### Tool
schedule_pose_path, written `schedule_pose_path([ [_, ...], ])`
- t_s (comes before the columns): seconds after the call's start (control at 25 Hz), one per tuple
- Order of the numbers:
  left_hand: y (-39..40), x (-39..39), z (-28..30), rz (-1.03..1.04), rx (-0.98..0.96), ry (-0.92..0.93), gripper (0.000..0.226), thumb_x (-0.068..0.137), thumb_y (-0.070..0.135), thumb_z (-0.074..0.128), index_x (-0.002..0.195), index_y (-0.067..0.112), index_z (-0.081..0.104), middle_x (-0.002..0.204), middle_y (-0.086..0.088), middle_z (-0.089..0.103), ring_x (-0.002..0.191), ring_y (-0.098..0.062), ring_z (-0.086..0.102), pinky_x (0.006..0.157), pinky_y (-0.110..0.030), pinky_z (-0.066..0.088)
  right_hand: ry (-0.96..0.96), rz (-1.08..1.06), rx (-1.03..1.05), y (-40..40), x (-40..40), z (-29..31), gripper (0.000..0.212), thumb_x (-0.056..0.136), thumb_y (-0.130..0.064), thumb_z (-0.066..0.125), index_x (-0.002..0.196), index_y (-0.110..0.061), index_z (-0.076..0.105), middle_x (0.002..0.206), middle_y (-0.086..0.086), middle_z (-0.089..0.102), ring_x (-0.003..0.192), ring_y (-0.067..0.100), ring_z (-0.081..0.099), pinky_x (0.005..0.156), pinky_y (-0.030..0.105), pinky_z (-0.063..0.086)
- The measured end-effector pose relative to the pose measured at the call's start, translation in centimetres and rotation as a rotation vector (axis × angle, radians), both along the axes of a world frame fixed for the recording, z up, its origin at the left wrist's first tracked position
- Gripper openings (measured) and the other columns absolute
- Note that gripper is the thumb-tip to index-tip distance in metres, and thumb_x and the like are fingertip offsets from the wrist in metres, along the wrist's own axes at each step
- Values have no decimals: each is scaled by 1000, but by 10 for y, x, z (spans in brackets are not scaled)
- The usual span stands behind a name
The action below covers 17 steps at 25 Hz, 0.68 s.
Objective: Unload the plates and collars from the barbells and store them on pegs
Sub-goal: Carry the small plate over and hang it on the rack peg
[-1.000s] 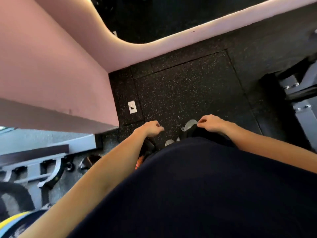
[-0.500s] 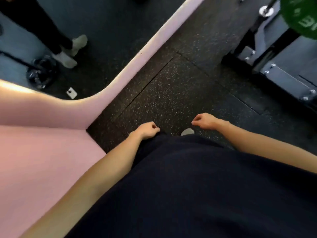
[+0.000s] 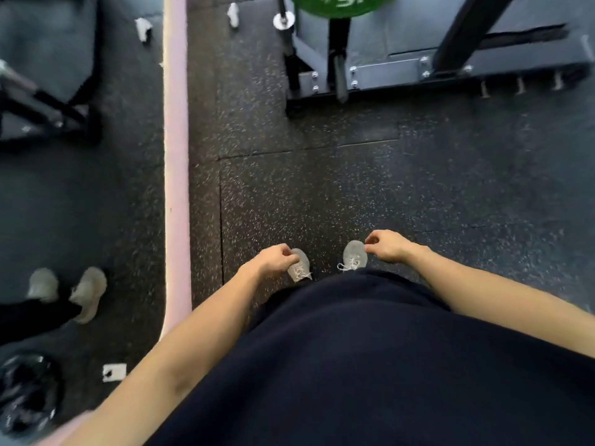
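Note:
A green plate (image 3: pixel 341 4) shows at the top edge, loaded on a barbell whose silver sleeve end (image 3: pixel 283 20) points toward me. It hangs over a grey rack base (image 3: pixel 386 72). My left hand (image 3: pixel 273 260) and my right hand (image 3: pixel 388 246) hang in front of my waist with loosely curled fingers and hold nothing. Both hands are well short of the plate. No collar is visible.
A pink-framed mirror edge (image 3: pixel 175 156) runs down the left. It reflects a person's pale shoes (image 3: pixel 87 291), a black plate (image 3: pixel 25 391) and dark rack legs (image 3: pixel 48 114). Speckled black rubber floor (image 3: pixel 354 188) lies between my shoes (image 3: pixel 354 255) and the rack.
My view has swung right from the pink wall toward the rack, bringing the green plate and barbell end into sight. Both hands stay at my waist, holding nothing.

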<state>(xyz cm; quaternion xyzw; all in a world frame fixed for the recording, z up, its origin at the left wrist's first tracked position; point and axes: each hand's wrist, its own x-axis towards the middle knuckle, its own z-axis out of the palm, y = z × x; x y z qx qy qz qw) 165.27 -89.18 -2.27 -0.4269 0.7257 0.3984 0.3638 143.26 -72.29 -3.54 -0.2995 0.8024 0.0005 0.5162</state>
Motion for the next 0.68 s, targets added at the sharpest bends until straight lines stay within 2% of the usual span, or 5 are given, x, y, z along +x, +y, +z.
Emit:
schedule_pose_path([
  [0.12,-27,-14,11,-10,-27,74,42,93,45,55,125,17,56,125,-5,61,107,-20,58,87,-29,44,10,-93,-45,-7,-4,11,46,92,-32,59,131,-9,53,136,13,54,120,29,54,98,34,44],
  [0.32,-95,-70,64,108,-108,256,49,91,53,56,129,23,52,120,2,57,99,-15,58,87,-33,46,93,-138,-207,-51,-58,64,51,96,-31,55,141,-13,41,144,9,46,122,27,52,98,36,43],
  [0.52,-165,-137,156,152,-285,486,50,89,54,58,130,28,49,119,2,57,102,-18,59,88,-36,50,218,-120,-427,-111,-127,146,52,95,-34,55,142,-18,39,147,7,43,121,26,53,99,38,43],
  [0.68,-213,-191,256,172,-469,707,46,85,53,62,124,29,54,108,0,65,89,-16,61,75,-31,48,373,-52,-606,-164,-178,241,51,95,-32,57,140,-14,42,144,6,45,128,26,48,106,35,37],
])
